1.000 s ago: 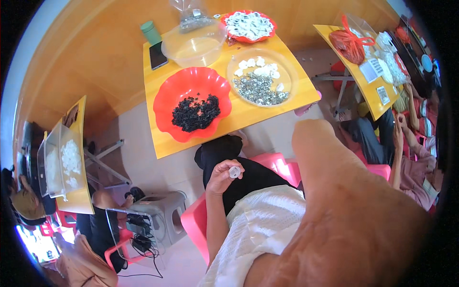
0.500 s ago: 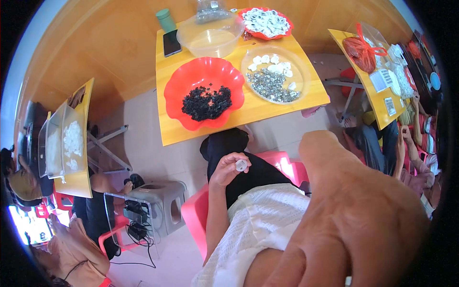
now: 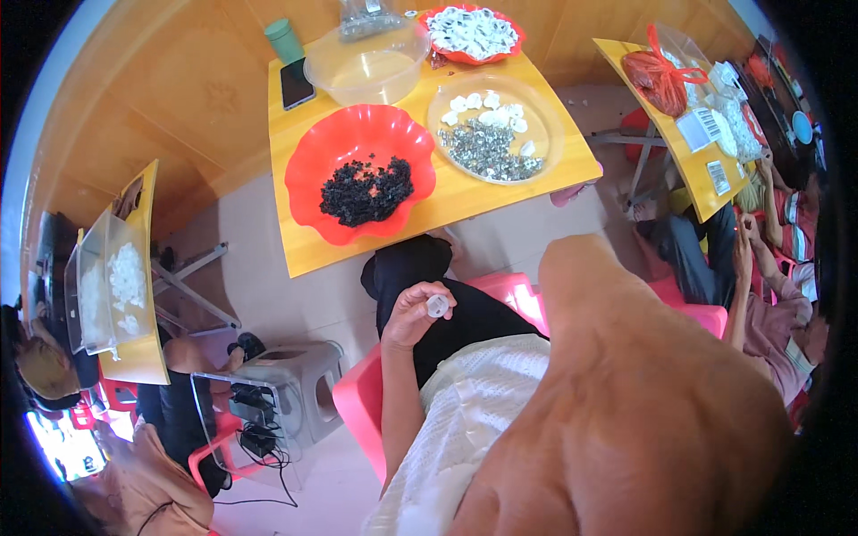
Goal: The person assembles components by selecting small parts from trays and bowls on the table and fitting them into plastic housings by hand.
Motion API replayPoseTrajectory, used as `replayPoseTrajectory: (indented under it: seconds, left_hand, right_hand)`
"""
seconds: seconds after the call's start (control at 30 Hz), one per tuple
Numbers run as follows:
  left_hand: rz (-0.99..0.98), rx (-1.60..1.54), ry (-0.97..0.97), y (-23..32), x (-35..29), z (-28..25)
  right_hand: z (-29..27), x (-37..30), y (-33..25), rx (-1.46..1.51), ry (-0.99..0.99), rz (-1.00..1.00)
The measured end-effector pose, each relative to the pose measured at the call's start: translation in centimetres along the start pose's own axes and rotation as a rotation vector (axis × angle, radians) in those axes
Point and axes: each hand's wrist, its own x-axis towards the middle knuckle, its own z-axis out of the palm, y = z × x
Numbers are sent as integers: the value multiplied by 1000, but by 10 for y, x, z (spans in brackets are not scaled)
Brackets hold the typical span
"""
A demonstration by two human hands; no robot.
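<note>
- On the table [image 3: 447, 201]: front bowl [image 3: 357, 134] left, tray [image 3: 542, 118] right.
- Behind the front bowl: tub [image 3: 366, 85].
- Left of the tub: phone [image 3: 296, 83], canister [image 3: 283, 40] behind it.
- Behind the tray: second bowl [image 3: 472, 59].

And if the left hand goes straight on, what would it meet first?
The left hand would likely meet the yellow table at its near edge, though its height over the black trousers is unclear.

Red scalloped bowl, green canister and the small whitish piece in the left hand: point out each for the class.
Red scalloped bowl [image 3: 353, 134], head view: bare inner surface.
Green canister [image 3: 284, 43], head view: middle of its side.
Small whitish piece [image 3: 437, 305], head view: end facing the camera.
</note>
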Motion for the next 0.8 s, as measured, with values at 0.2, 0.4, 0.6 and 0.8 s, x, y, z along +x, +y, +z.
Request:
replayPoseTrajectory:
  seconds: [0.2,0.4,0.6,0.8]
  left_hand:
    - [14,-9,-1,0,-1,1]
    - [26,-21,-25,-1,7,2]
    - [3,-27,-20,-1,2,-2]
    - [17,-34,-31,-2,1,-4]
  right_hand:
    - [1,2,-1,42,-62,-91]
    - [4,-3,-4,52,-80,-193]
    - [5,-1,-7,88,-136,-280]
    - [0,8,-9,160,-233,-354]
